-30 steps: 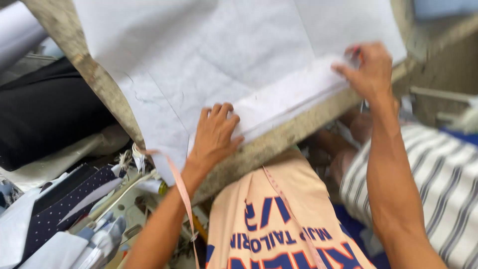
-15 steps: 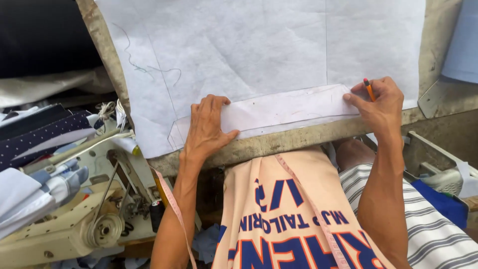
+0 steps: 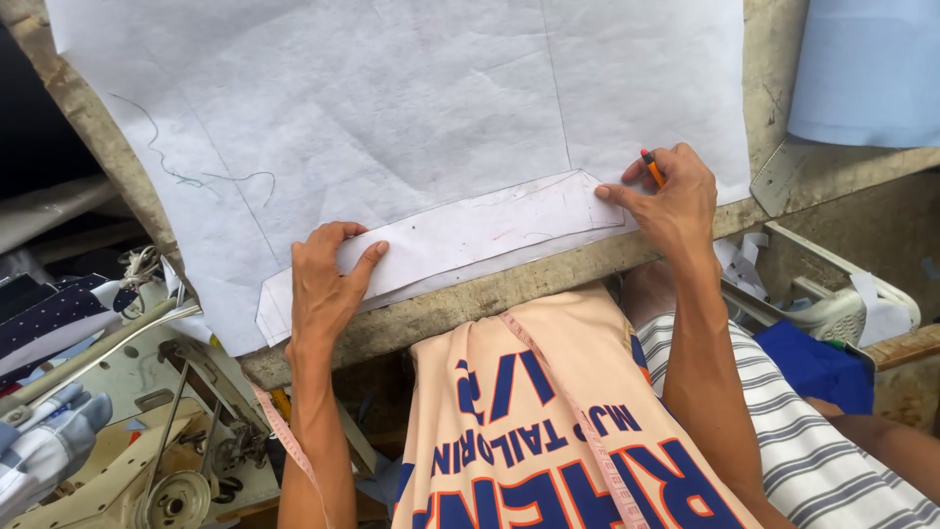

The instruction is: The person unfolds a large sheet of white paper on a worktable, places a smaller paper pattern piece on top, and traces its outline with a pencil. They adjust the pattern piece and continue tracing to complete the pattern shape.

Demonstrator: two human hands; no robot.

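Observation:
A long narrow white pattern piece (image 3: pixel 470 240) lies on a large sheet of white fabric (image 3: pixel 392 108) spread over a worn table (image 3: pixel 490 294). My left hand (image 3: pixel 328 284) presses flat on the pattern's left end. My right hand (image 3: pixel 671 201) rests at the pattern's right end, index finger on its edge, and holds an orange pencil (image 3: pixel 652 168) with a dark tip pointing up and left.
A cream sewing machine (image 3: pixel 127 460) lies tipped at the lower left beside dark dotted cloth (image 3: pixel 49 318). A pink measuring tape (image 3: pixel 578 421) hangs over my peach shirt (image 3: pixel 529 441). A pale blue sheet (image 3: pixel 867 69) sits at the upper right, a blue cloth (image 3: pixel 822 362) below it.
The view swung and steadied over the table. My right hand shifted from gripping the pattern's end to resting on it with the pencil. The left hand stayed pressed on the pattern.

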